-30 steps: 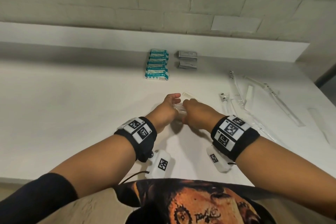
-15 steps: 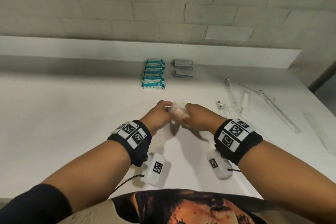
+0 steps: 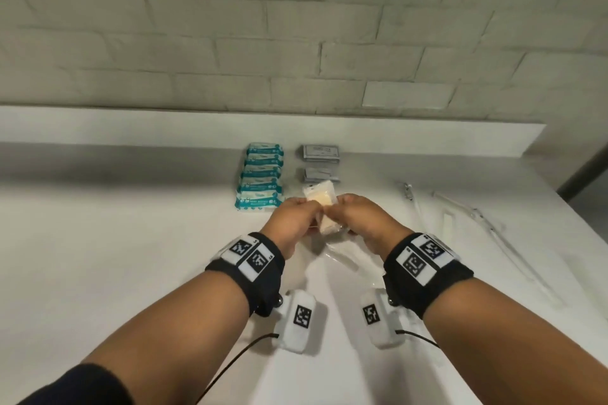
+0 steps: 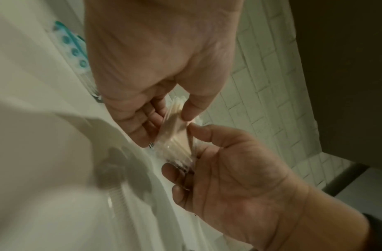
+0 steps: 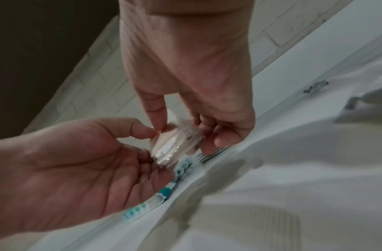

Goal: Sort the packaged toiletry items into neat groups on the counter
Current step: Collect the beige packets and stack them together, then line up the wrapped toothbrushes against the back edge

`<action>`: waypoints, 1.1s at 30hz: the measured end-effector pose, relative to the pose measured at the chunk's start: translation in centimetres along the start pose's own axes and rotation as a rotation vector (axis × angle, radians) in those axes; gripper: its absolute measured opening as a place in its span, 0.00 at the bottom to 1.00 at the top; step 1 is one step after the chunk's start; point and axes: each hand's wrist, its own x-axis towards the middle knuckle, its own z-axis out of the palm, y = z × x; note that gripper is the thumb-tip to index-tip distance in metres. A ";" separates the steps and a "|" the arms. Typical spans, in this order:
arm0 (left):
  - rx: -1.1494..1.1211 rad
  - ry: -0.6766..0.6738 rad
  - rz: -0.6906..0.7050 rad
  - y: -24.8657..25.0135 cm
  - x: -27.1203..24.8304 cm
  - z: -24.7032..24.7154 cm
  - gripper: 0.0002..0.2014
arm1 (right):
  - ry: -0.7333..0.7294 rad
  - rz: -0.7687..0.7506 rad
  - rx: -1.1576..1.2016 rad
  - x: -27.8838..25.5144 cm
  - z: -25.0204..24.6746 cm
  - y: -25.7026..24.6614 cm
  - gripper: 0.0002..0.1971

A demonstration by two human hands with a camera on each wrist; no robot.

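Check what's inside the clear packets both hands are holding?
The clear packets, pinched by left hand and right hand, show pale cream flat contents through the plastic. What the item is cannot be told: fingers cover the middle, and the wrist views are blurred.

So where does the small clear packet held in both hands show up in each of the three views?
Head: the clear packet sits mid-frame, pinched between the left hand and right hand.
Left wrist: packet at centre, left hand above, right hand below right.
Right wrist: packet at centre, right hand above, left hand lower left.
Shared landmark: the teal packs, seen at and.
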 end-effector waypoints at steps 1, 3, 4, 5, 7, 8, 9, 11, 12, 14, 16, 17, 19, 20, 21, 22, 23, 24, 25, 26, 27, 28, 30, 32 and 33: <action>0.038 0.011 0.002 0.4 1.0 0.2 0.03 | 0.056 0.015 -0.009 1.1 -0.3 0.0 0.05; 0.140 0.035 -0.017 1.2 2.9 0.7 0.03 | 0.112 0.070 -0.014 3.3 -0.7 0.0 0.09; 0.189 0.045 -0.044 1.5 3.8 1.0 0.04 | 0.121 0.102 -0.004 4.2 -0.8 0.0 0.09; 0.227 0.058 -0.066 1.7 4.5 1.1 0.06 | 0.123 0.131 0.004 4.9 -0.8 0.1 0.09; 0.292 0.066 -0.096 1.8 5.9 1.5 0.09 | 0.133 0.185 0.001 5.9 -1.0 0.3 0.09; 0.323 0.066 -0.105 1.7 6.5 1.5 0.10 | 0.134 0.206 -0.010 6.1 -1.0 0.3 0.09; 0.336 0.067 -0.110 1.4 7.0 1.5 0.10 | 0.136 0.222 -0.026 6.6 -1.0 0.5 0.10; 0.364 0.071 -0.108 1.1 7.3 1.4 0.05 | 0.145 0.244 -0.097 7.1 -0.9 0.8 0.12; 0.388 0.080 -0.098 1.0 7.3 1.3 0.08 | 0.156 0.247 -0.134 7.3 -0.9 0.8 0.13; 0.442 0.103 -0.084 0.6 7.5 1.1 0.15 | 0.177 0.245 -0.151 7.7 -0.7 1.0 0.13; 0.511 0.115 -0.083 0.5 7.5 1.0 0.17 | 0.184 0.241 -0.158 8.0 -0.6 1.3 0.13; 0.548 0.112 -0.088 0.5 7.4 1.1 0.17 | 0.186 0.240 -0.173 8.2 -0.5 1.4 0.14; 0.687 0.106 -0.096 0.6 7.2 1.1 0.16 | 0.189 0.237 -0.201 8.4 -0.4 1.4 0.14; 0.748 0.135 -0.094 0.8 7.1 1.3 0.16 | 0.188 0.232 -0.209 8.5 -0.4 1.5 0.14; 0.775 0.172 -0.072 1.0 6.6 1.4 0.17 | 0.189 0.227 -0.216 8.6 -0.5 1.6 0.13; 0.802 0.180 -0.041 1.2 6.3 1.4 0.18 | 0.188 0.222 -0.223 8.6 -0.5 1.6 0.13; 0.831 0.155 -0.058 1.3 6.4 1.6 0.18 | 0.191 0.214 -0.235 8.5 -0.5 1.6 0.13; 0.862 0.117 -0.054 1.0 6.8 1.5 0.18 | 0.187 0.207 -0.244 8.3 -0.6 1.6 0.13; 0.856 0.108 -0.065 0.8 6.7 1.3 0.18 | 0.176 0.206 -0.247 8.0 -0.7 1.5 0.14; 0.816 0.123 -0.066 0.6 7.0 1.1 0.19 | 0.153 0.198 -0.237 7.7 -0.8 1.4 0.14; 0.738 0.135 -0.083 0.4 6.7 1.1 0.20 | 0.125 0.196 -0.212 7.3 -1.1 1.2 0.15; 0.590 0.144 -0.089 0.3 6.5 0.9 0.20 | 0.092 0.207 -0.175 6.6 -1.6 0.9 0.16; 0.368 0.125 -0.111 0.5 5.4 0.6 0.16 | 0.037 0.204 -0.170 5.4 -2.9 0.4 0.19; 0.297 0.091 -0.138 0.6 3.9 -0.2 0.15 | 0.037 0.126 -0.297 3.8 -4.6 0.1 0.20; 0.303 0.075 -0.142 0.6 3.1 -0.5 0.16 | 0.067 0.071 -0.361 3.1 -5.6 0.3 0.18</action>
